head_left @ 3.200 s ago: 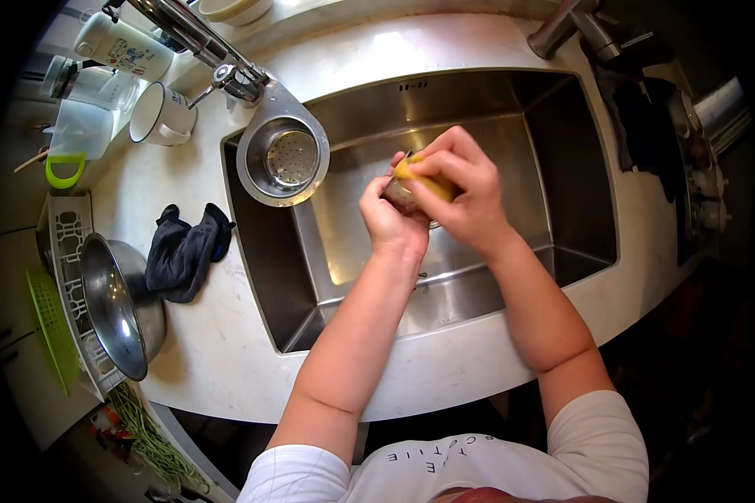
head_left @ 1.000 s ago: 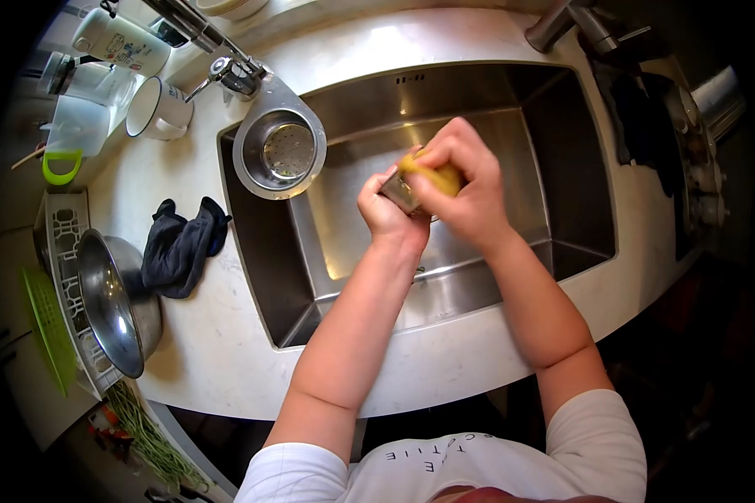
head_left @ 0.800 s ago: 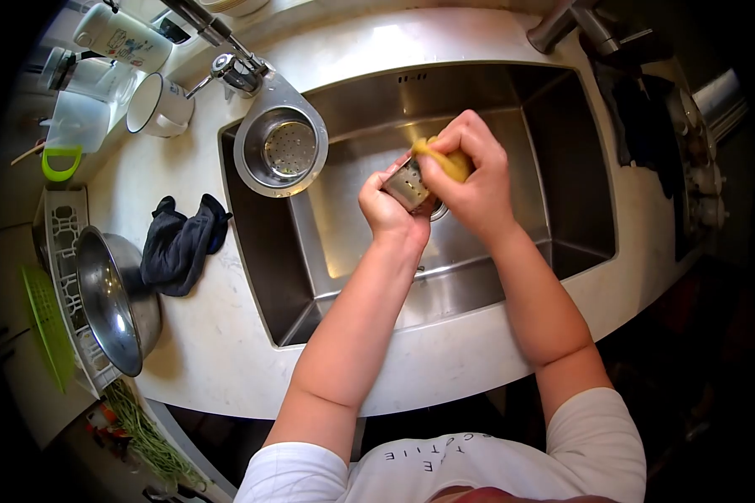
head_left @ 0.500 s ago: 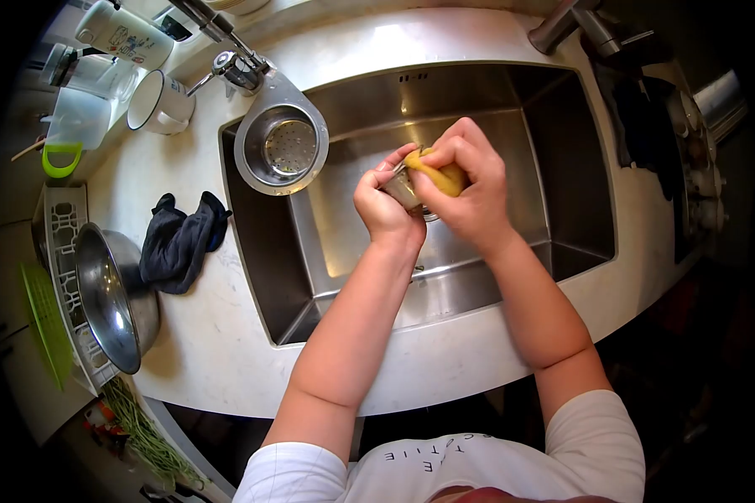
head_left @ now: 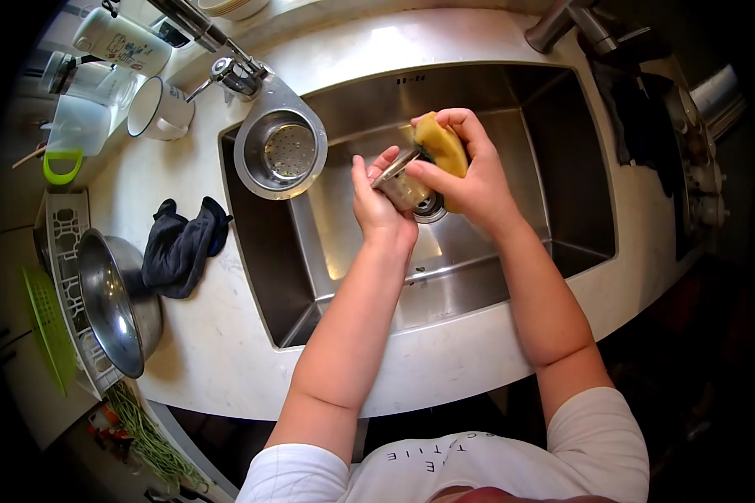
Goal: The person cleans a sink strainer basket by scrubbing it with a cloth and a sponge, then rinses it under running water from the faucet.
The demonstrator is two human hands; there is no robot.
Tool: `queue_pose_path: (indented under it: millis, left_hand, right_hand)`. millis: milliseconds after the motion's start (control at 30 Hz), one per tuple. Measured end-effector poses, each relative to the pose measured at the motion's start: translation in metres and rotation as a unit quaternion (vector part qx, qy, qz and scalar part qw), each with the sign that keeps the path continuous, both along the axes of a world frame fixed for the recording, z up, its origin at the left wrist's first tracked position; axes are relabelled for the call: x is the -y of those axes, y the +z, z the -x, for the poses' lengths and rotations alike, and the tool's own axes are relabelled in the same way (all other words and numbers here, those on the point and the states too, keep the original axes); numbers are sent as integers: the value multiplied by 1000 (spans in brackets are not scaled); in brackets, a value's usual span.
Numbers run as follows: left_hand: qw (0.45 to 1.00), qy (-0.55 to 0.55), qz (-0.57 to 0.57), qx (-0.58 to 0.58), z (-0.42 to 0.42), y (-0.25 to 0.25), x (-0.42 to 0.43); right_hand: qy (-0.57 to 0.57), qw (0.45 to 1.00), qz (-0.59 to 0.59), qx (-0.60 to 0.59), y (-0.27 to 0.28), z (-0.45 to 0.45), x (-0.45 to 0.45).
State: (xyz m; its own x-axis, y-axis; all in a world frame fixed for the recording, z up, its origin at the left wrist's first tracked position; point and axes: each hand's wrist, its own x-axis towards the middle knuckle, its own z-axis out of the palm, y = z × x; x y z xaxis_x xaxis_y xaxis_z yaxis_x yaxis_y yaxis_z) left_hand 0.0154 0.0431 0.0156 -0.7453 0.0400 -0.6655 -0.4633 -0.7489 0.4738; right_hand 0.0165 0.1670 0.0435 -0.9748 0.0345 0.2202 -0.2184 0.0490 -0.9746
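Note:
Over the steel sink (head_left: 344, 243), my left hand (head_left: 382, 210) cradles a small metal cup (head_left: 404, 189), tilted, its rim toward the upper left. My right hand (head_left: 482, 180) is closed on a yellow sponge (head_left: 442, 144) with a dark green side. The sponge is at the cup's upper right, near its rim, and the right thumb lies across the cup. Partly behind the cup, the drain (head_left: 430, 210) shows in the sink floor, with small dark bits nearer me.
A perforated strainer basket (head_left: 289, 151) hangs at the sink's left corner beside a small tap (head_left: 235, 75). Left on the counter are a dark cloth (head_left: 183, 251), a steel bowl (head_left: 122, 302) and a white mug (head_left: 161, 109). A larger faucet (head_left: 575, 29) stands back right.
The sponge has moved up and out from the cup's mouth, its green side now showing. My left fingers have spread more, and the cup is less covered.

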Motion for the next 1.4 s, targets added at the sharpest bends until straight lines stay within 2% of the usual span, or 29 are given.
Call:
queue_pose_path:
  millis: [67, 100, 167, 200, 267, 300, 333, 400, 433, 467, 533, 600, 667, 733, 800, 867, 933, 1000, 1067, 1100, 1133, 1200, 1267, 1333, 1400]
  left_hand:
    - [1000, -7, 11, -15, 1, 0, -3]
    - [996, -26, 36, -77, 3, 6, -7]
    - [978, -50, 83, -187, 0, 8, -22]
    - [977, -52, 82, -188, 1, 7, -21]
    - [981, -96, -38, -162, 5, 7, -13]
    - [968, -107, -155, -167, 8, 14, -8]
    - [968, -109, -154, -168, 9, 14, -7]
    - [955, -105, -211, -178, 8, 14, -8]
    - [967, -87, -179, -161, 6, 18, -13]
    - [966, -87, -180, -162, 6, 15, -13]
    - [968, -82, -43, -233, 5, 8, -12]
    - [965, -89, -45, -242, 1, 13, -14]
    - [965, -71, -90, -235, -3, 19, -23]
    - [963, -75, -98, -241, -2, 13, -23]
    - [962, -69, -46, -259, -3, 9, -23]
    - [963, -75, -52, -255, -7, 11, -24]
    - [963, -58, -38, -260, -9, 16, -28]
    - [961, -57, -31, -270, -7, 16, -31]
    - [969, -45, -9, -244, -8, 12, -31]
    - [969, -45, -8, -244, -7, 11, -30]
    - [968, -50, -17, -247, -8, 10, -29]
    - [966, -57, -26, -250, -8, 10, -26]
    - [953, -99, -75, -277, -5, 10, -22]
    - [961, -82, -34, -264, -6, 10, -27]
    - [960, -102, -17, -262, -8, 12, -26]
  right_hand:
    - [-56, 996, 5, 72, -7, 4, -3]
    - [-105, 993, -20, 51, -10, 6, -5]
    - [-123, 991, -24, 47, -12, 9, -12]
    - [-138, 989, -27, 44, -12, 11, -15]
    - [-125, 992, -1, 36, -10, 12, -15]
    - [-119, 982, 124, 79, -3, 12, -16]
    - [-111, 955, 247, 121, 1, 12, -16]
    - [-140, 952, 240, 127, -1, 12, -18]
    - [-153, 987, 47, 17, -7, 12, -17]
    - [-159, 971, -149, -94, -10, 12, -18]
    - [-102, 973, -167, -124, 11, -2, 1]
    - [-137, 970, -160, -124, 11, 1, 1]
    - [-190, 976, -99, -47, -2, 14, -17]
    - [-188, 971, -130, -62, 6, 8, -12]
    - [-148, 968, -149, -137, 14, -1, 1]
    - [-156, 968, -148, -131, 9, 3, -5]
    - [-202, 976, -78, -23, -1, 14, -21]
    - [-195, 975, -98, -27, -1, 8, -22]
    - [-182, 969, -109, -124, 10, 2, -6]
    - [-164, 970, -120, -131, 15, -1, 1]
    - [-166, 971, -119, -128, 10, 2, -2]
    - [-204, 976, -40, -59, -1, 12, -12]
    - [-204, 978, -37, -36, -3, 10, -16]
    - [-203, 968, -94, -113, 7, 4, -6]
    - [-181, 967, -123, -130, 13, 1, -3]
